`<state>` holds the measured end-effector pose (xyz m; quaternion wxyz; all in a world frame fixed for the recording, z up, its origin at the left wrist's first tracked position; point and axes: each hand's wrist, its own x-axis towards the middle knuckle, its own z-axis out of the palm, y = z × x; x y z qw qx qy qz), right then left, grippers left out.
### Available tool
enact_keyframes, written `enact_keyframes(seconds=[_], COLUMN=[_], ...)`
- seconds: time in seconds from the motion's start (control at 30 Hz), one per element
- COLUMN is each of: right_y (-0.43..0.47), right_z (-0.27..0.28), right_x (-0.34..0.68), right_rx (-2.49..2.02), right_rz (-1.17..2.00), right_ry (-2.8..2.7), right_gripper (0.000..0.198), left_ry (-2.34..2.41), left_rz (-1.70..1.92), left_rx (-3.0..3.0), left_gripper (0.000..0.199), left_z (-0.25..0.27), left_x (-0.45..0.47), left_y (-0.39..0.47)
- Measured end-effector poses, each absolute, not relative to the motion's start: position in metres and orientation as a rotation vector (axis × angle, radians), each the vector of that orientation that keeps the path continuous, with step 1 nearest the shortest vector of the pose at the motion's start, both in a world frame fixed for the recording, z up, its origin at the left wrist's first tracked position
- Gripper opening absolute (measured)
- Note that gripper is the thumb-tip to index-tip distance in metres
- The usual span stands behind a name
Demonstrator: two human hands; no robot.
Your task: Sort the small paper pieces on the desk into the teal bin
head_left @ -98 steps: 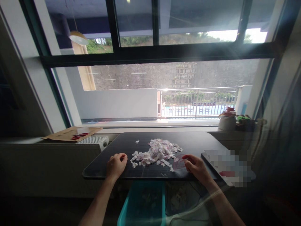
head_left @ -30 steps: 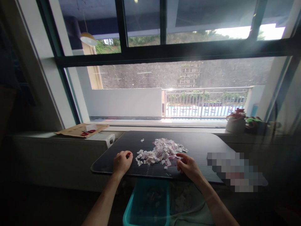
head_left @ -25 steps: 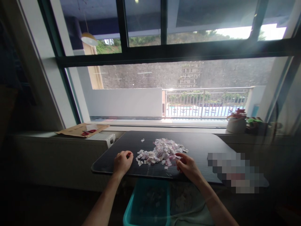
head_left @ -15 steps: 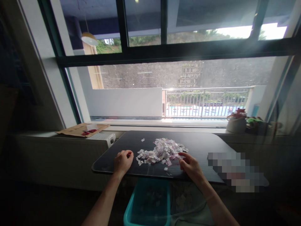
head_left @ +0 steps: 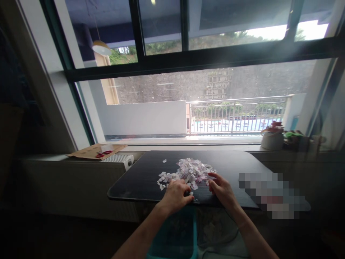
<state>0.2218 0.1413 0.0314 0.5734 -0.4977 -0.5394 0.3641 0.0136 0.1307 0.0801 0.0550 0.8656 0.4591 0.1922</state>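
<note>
A heap of small white and pinkish paper scraps (head_left: 194, 171) lies on the dark tabletop (head_left: 134, 180). My left hand (head_left: 175, 194) is at the heap's near edge, thumb spread from the curled fingers, beside a loose scrap close to the table's front edge. At the right side of the heap, my right hand (head_left: 222, 189) has its index finger stretched toward the scraps and its thumb apart. Nothing shows held in either hand, though the left fingertips are partly hidden. Below the front edge, a teal plastic bin (head_left: 194, 233) sits partly behind my left forearm.
Red-handled scissors (head_left: 100, 155) rest on brown paper (head_left: 83, 151) on the sill at left. A radiator (head_left: 81, 187) runs beneath it. A white pot (head_left: 272, 140) stands on the sill at right. A pixelated patch covers something at the table's right side.
My left hand has moved right, from the left part of the table to the near edge of the heap. My right hand has shifted only slightly and stays beside the scraps.
</note>
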Motion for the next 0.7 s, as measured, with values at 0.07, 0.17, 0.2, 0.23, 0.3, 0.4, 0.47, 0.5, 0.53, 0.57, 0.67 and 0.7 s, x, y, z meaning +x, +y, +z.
enact_keyframes(seconds=[0.07, 0.17, 0.2, 0.23, 0.3, 0.4, 0.47, 0.5, 0.53, 0.57, 0.67, 0.7], right_y=[0.142, 0.143, 0.143, 0.143, 0.143, 0.142, 0.142, 0.142, 0.142, 0.142, 0.143, 0.143], right_z=[0.031, 0.029, 0.029, 0.029, 0.028, 0.028, 0.028, 0.028, 0.028, 0.028, 0.028, 0.028], right_x=[0.222, 0.222, 0.222, 0.222, 0.222, 0.222, 0.222, 0.221, 0.221, 0.221, 0.221, 0.221], right_rx=[-1.169, -1.174, -1.176, -1.176, -1.175, -1.173, -1.169, -1.167, -1.166, -1.166, -1.166, -1.166], right_rz=[0.842, 0.829, 0.828, 0.826, 0.824, 0.819, 0.817, 0.816, 0.815, 0.814, 0.809, 0.808], right_ry=[-1.257, -1.254, -1.255, -1.258, -1.264, -1.270, -1.270, -1.270, -1.270, -1.269, -1.270, -1.271], right_gripper=[0.048, 0.048, 0.048, 0.048, 0.048, 0.047, 0.047, 0.046, 0.046, 0.046, 0.046, 0.045], left_ry=[1.445, 1.483, 1.479, 1.471, 1.454, 1.436, 1.432, 1.432, 1.434, 1.439, 1.459, 1.468], left_rz=[0.568, 0.578, 0.581, 0.579, 0.574, 0.566, 0.563, 0.563, 0.563, 0.565, 0.569, 0.572], left_rx=[2.656, 2.678, 2.682, 2.685, 2.692, 2.701, 2.702, 2.702, 2.701, 2.700, 2.697, 2.696], left_gripper=[0.018, 0.016, 0.016, 0.017, 0.019, 0.023, 0.024, 0.024, 0.024, 0.024, 0.022, 0.021], left_z=[0.079, 0.078, 0.078, 0.079, 0.079, 0.078, 0.077, 0.077, 0.076, 0.076, 0.074, 0.074], left_x=[0.018, 0.023, 0.023, 0.024, 0.024, 0.022, 0.021, 0.020, 0.020, 0.021, 0.022, 0.023], left_y=[0.134, 0.138, 0.138, 0.138, 0.139, 0.141, 0.143, 0.143, 0.144, 0.145, 0.145, 0.146])
